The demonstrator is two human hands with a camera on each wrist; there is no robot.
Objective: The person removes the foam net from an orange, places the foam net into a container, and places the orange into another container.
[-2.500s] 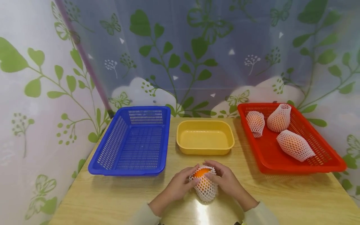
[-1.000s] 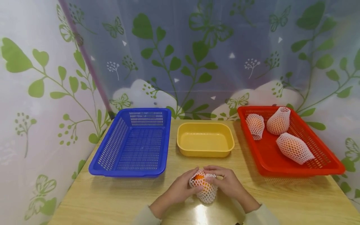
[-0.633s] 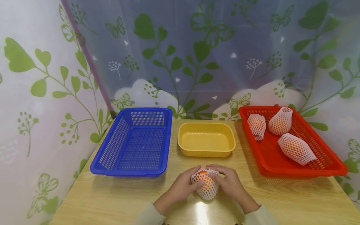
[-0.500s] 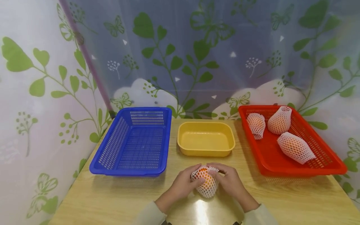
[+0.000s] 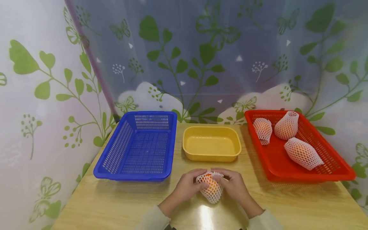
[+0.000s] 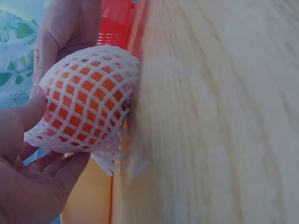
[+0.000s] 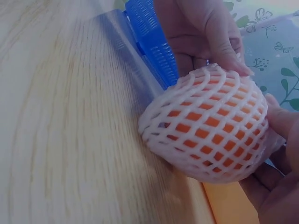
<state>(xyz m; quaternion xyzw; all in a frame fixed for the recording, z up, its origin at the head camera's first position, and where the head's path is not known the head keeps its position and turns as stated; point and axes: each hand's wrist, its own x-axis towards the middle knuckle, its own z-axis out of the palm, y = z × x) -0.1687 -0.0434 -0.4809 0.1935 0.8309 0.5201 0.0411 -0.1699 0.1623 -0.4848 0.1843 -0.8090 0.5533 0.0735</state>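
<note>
A: What's at the center of things?

B: A round orange fruit in a white foam net sleeve [image 5: 212,190], at the lower middle of the frame, over the pale wood-grain counter [image 5: 120,204]. I can't tell whether its underside touches the wood.

A: And the grip?

B: Grasping, on both sides. The left hand [image 5: 187,185] holds the netted fruit from the left, its thumb laid across the mesh. The right hand [image 5: 235,186] holds it from the right, thumb near the net's upper edge. In the left wrist view, the left hand's fingertips press the net from below.

A: Which way does the net run?

B: Orange shows most near the top, between the hands; the mesh narrows toward the bottom of the frame.

A: What stands around it?

B: Just above the hands, mid-frame, a yellow rectangular plastic tub [image 5: 211,157] with rounded corners. Left of that, a blue slotted plastic basket [image 5: 132,176]. At the right, a red slotted plastic basket [image 5: 310,176] with three orange fruits in white foam nets [image 5: 303,153]: two toward its upper end, one lying lower and further right.

A: Anything further out?

B: Pale long sleeves [image 5: 264,220] at the bottom edge, and a backdrop printed with green leaves and butterflies [image 5: 181,65] filling the upper frame.
</note>
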